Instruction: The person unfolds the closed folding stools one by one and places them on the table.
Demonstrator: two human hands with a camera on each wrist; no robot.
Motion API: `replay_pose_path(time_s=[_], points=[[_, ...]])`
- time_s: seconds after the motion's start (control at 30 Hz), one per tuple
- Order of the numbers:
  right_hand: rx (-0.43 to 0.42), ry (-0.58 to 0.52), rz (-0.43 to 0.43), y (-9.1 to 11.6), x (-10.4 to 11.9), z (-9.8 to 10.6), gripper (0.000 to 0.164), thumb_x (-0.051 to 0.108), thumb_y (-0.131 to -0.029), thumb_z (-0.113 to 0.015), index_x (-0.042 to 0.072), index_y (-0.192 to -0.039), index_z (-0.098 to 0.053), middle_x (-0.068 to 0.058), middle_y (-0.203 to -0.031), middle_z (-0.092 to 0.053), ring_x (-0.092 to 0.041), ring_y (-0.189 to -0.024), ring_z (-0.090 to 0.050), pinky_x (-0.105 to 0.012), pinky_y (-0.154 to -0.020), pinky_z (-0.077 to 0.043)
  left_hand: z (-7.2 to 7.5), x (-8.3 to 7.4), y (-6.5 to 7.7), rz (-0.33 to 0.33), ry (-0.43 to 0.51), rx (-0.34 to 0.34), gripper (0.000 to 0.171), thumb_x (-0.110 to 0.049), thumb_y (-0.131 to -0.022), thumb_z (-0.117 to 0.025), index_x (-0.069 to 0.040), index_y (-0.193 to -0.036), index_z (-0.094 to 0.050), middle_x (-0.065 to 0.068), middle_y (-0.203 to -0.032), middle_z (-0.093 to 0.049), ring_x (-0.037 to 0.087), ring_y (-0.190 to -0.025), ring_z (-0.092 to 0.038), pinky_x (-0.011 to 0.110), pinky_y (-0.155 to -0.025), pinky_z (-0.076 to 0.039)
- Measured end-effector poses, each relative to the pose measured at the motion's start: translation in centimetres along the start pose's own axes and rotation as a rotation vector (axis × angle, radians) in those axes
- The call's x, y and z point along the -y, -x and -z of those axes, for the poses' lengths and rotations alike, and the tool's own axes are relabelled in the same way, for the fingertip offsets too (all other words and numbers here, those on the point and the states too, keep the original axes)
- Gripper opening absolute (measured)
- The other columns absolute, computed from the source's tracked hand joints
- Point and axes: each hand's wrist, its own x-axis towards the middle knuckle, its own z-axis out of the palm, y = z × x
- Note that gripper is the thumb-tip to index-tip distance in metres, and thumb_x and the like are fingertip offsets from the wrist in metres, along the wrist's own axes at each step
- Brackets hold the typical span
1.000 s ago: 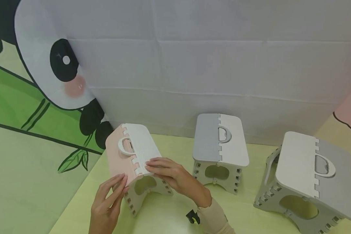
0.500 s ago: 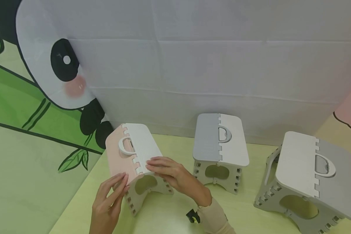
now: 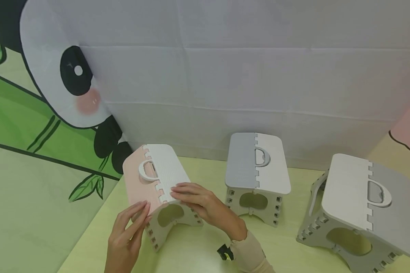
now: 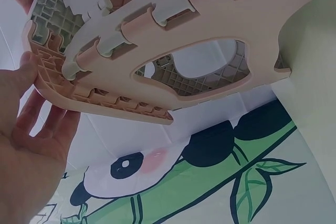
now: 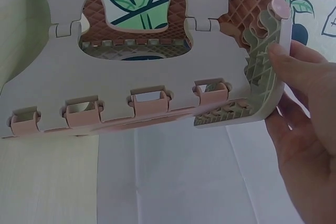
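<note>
A pink-and-white folding step stool [image 3: 172,167] stands at the left of the table in the head view, its top bent slightly along the hinge line. My left hand [image 3: 126,237] pinches the near corner of the pink half. With my right hand [image 3: 203,203] I hold the near edge of the white half, fingers lying on top. In the left wrist view, the left thumb [image 4: 29,66] lies at the rim's ribbed underside. The right thumb [image 5: 283,59] presses inside the white rim in the right wrist view. The stool's white carry handle [image 3: 146,170] lies over the pink side.
A smaller grey-and-white folding stool [image 3: 273,170] stands upright at the middle back. Another grey-and-white stool [image 3: 348,185] stands at the right. A small black-and-yellow object [image 3: 224,252] lies by the right sleeve [image 3: 251,254]. A panda-printed cloth [image 3: 225,79] hangs behind the table [image 3: 198,250].
Almost nothing differs. Both hands keep their places on the stool, and the view has shifted very slightly.
</note>
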Motion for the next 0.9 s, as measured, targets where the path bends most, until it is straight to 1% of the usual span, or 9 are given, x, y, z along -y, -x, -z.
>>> replay_pose_path(time_s=[0.13,0.27,0.4,0.5,0.63,0.8,0.9], points=[[0.008,0.009,-0.001,-0.05,0.04,0.03,0.040,-0.007,-0.099,-0.061,-0.002,-0.140,-0.061,-0.014,-0.146,-0.058,-0.029,-0.140,-0.049,-0.034,-0.115,-0.042,-0.03,0.26,0.01,-0.021,0.014,-0.010,0.039,-0.028,-0.105,-0.060,0.007,-0.116,-0.074,0.024,-0.118,-0.068,0.026,-0.121,-0.059,0.020,-0.109,-0.043],[0.009,0.006,-0.001,-0.08,0.01,0.01,0.040,-0.006,-0.100,-0.060,-0.002,-0.139,-0.061,-0.014,-0.146,-0.058,-0.029,-0.140,-0.049,-0.035,-0.116,-0.041,-0.01,0.07,-0.21,-0.025,0.012,-0.014,0.040,-0.028,-0.105,-0.060,0.008,-0.115,-0.074,0.025,-0.116,-0.068,0.025,-0.122,-0.059,0.020,-0.109,-0.043],[0.007,0.013,0.002,-0.11,0.01,-0.01,0.041,-0.006,-0.100,-0.060,-0.001,-0.140,-0.061,-0.014,-0.146,-0.057,-0.030,-0.140,-0.049,-0.034,-0.116,-0.041,0.00,-0.16,-0.45,-0.015,-0.009,-0.007,0.043,-0.030,-0.106,-0.058,0.009,-0.114,-0.074,0.025,-0.116,-0.068,0.022,-0.123,-0.058,0.019,-0.109,-0.043],[0.003,-0.010,-0.008,-0.10,0.02,-0.02,0.041,-0.007,-0.100,-0.060,-0.001,-0.140,-0.061,-0.014,-0.146,-0.057,-0.030,-0.141,-0.048,-0.034,-0.117,-0.040,0.00,-0.13,-0.48,-0.007,-0.023,0.001,0.045,-0.031,-0.106,-0.057,0.009,-0.115,-0.074,0.025,-0.117,-0.068,0.021,-0.125,-0.058,0.020,-0.109,-0.043],[0.005,-0.006,-0.013,-0.08,0.00,-0.04,0.041,-0.007,-0.100,-0.060,0.000,-0.140,-0.061,-0.014,-0.147,-0.057,-0.030,-0.141,-0.047,-0.034,-0.117,-0.040,-0.05,0.04,-0.34,-0.011,-0.013,-0.001,0.043,-0.030,-0.106,-0.058,0.008,-0.116,-0.074,0.024,-0.117,-0.068,0.023,-0.124,-0.058,0.020,-0.110,-0.043],[0.014,0.032,-0.012,-0.01,-0.13,-0.12,0.041,-0.006,-0.100,-0.059,0.000,-0.141,-0.060,-0.013,-0.147,-0.057,-0.029,-0.141,-0.048,-0.034,-0.117,-0.040,-0.08,0.24,-0.19,-0.010,-0.005,0.002,0.041,-0.030,-0.106,-0.058,0.007,-0.117,-0.074,0.023,-0.118,-0.068,0.025,-0.123,-0.058,0.019,-0.110,-0.042],[0.013,0.047,-0.009,-0.02,-0.23,-0.19,0.041,-0.006,-0.101,-0.059,0.000,-0.141,-0.060,-0.013,-0.147,-0.057,-0.029,-0.141,-0.048,-0.034,-0.117,-0.040,-0.11,0.34,-0.17,-0.005,-0.024,0.010,0.042,-0.031,-0.107,-0.057,0.006,-0.117,-0.074,0.023,-0.118,-0.068,0.024,-0.124,-0.058,0.019,-0.110,-0.042]])
